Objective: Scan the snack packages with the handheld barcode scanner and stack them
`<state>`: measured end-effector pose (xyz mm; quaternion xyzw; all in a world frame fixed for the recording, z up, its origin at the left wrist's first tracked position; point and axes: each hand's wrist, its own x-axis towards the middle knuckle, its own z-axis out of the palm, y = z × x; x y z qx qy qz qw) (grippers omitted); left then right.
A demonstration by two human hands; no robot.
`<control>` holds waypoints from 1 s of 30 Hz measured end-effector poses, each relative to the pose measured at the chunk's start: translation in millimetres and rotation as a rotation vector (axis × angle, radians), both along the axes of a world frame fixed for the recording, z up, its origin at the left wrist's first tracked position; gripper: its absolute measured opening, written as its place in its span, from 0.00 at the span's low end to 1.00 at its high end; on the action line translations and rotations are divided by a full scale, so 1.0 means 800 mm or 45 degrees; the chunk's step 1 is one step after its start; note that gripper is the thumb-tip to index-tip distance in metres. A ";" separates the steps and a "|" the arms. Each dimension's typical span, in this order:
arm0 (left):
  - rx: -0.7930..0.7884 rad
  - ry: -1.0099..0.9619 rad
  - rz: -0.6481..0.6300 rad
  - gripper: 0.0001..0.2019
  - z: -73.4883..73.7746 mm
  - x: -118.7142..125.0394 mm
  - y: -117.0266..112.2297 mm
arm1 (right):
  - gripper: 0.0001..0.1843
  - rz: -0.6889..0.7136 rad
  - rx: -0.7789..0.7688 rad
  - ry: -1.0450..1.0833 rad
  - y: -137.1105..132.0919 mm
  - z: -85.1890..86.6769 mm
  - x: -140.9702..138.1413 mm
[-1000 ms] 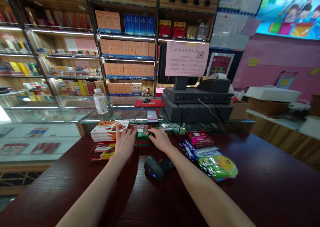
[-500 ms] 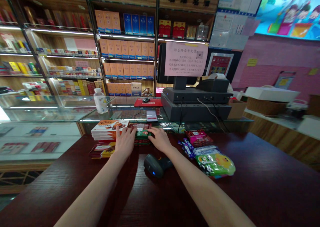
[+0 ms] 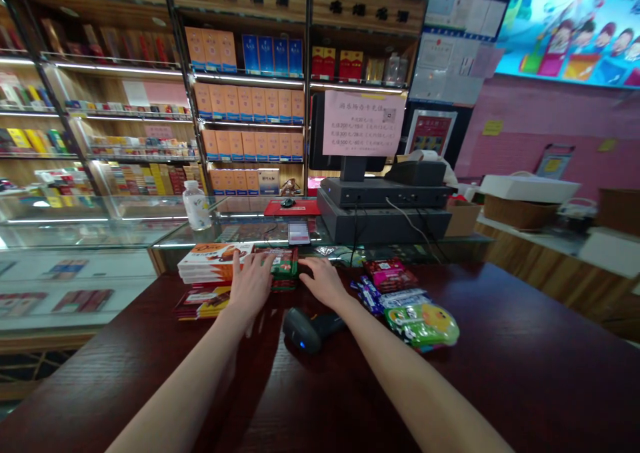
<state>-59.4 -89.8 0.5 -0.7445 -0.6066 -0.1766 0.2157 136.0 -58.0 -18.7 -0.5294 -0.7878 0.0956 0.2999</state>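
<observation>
A small stack of dark red and green snack packs [image 3: 285, 266] lies at the far edge of the dark wooden counter [image 3: 525, 373]. My left hand [image 3: 251, 283] rests on its left side with fingers stretched forward. On the right side lies my right hand [image 3: 324, 281], fingers flat and apart, touching the stack's edge. An orange and white box stack [image 3: 210, 261] sits just left of my left hand. A black barcode scanner [image 3: 306, 328] lies on the counter below my right wrist.
More flat chocolate packs [image 3: 200, 302] lie at the left. Pink, purple and green snack bags [image 3: 410, 306] lie at the right. A black till with screen [image 3: 385, 206], a water bottle [image 3: 195, 205] and glass display cases stand behind. Shelves of boxes fill the back wall.
Both hands stay on the snack packs, the right one drawn slightly off the stack's edge. The view has shifted a little to the right.
</observation>
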 end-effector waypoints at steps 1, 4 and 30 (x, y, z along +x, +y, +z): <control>0.005 -0.006 -0.007 0.24 0.001 0.003 0.000 | 0.21 -0.003 0.001 0.003 -0.002 0.000 0.004; 0.020 -0.025 -0.043 0.22 0.004 0.013 -0.001 | 0.20 -0.018 0.000 0.015 -0.007 0.000 0.014; -0.577 -0.139 -0.518 0.21 -0.005 0.186 0.049 | 0.18 -0.631 -0.157 -0.115 -0.002 -0.005 0.235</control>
